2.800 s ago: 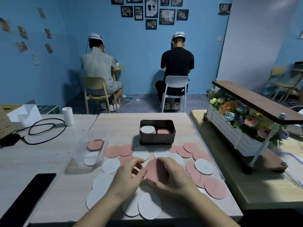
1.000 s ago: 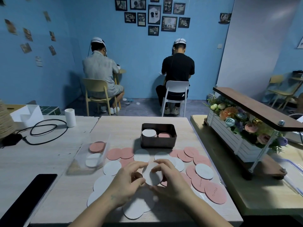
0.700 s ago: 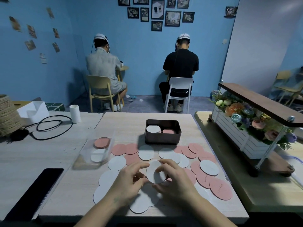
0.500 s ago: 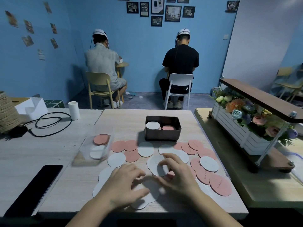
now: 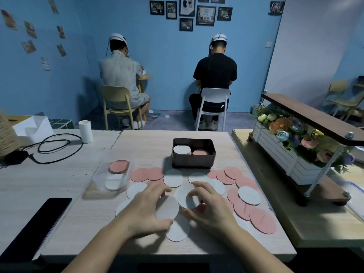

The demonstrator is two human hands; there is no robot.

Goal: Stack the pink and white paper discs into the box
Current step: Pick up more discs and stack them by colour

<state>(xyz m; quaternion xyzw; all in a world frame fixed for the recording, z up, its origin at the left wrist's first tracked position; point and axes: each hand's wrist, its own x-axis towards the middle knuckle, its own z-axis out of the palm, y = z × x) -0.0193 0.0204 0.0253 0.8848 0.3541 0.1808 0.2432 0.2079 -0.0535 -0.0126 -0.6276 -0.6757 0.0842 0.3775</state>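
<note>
Your left hand (image 5: 145,210) grips a white disc (image 5: 167,208), with the thumb curled under its near edge and the fingers over its far edge. The disc is tilted just above the counter (image 5: 149,144). Your right hand (image 5: 210,210) is right beside it and pinches another white disc (image 5: 185,196) between thumb and curled fingers. The two discs overlap slightly at their edges.

Loose discs lie on the counter around both hands. There are white ones (image 5: 173,178) under and beyond your fingers, and pink ones (image 5: 263,220) fanned out to your right, some overlapping. More pink ones (image 5: 146,174) lie to the left.

Past the spread stands the dark box (image 5: 194,162). It holds a white stack (image 5: 182,149) on its left and a lower pink stack (image 5: 200,152) on its right.

To your left a clear tub (image 5: 126,164) holds a few pink and white discs. A black phone (image 5: 37,223) lies near the front edge. A planter of flowers (image 5: 285,154) sits to your right.
</note>
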